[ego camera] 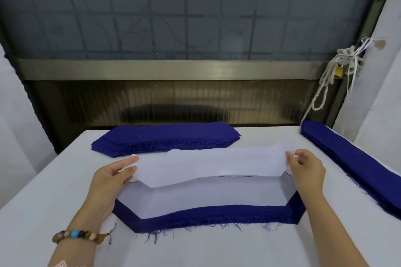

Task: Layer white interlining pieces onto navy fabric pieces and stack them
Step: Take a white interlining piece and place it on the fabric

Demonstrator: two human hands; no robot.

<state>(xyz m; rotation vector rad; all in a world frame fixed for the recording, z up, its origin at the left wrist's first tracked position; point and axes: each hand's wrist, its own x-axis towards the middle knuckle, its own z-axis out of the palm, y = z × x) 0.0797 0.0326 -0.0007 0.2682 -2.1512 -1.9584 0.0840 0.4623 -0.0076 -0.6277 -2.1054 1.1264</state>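
Note:
A white interlining piece (208, 166) hangs stretched between my hands, just above the table. My left hand (110, 180) pinches its left end and my right hand (303, 169) pinches its right end. Directly below lies a layered stack (208, 217): navy fabric with frayed front edge, and a white interlining piece (204, 198) lying on top of it. A pile of navy fabric pieces (167, 136) sits at the back of the table. Another navy pile (358, 165) runs along the right edge.
The work surface is a white table (43, 201). Behind it stands a dark window with a metal sill (173, 69). White cloth hangs at left and right, and a knotted rope (338, 67) hangs at the back right. A bead bracelet (80, 236) is on my left wrist.

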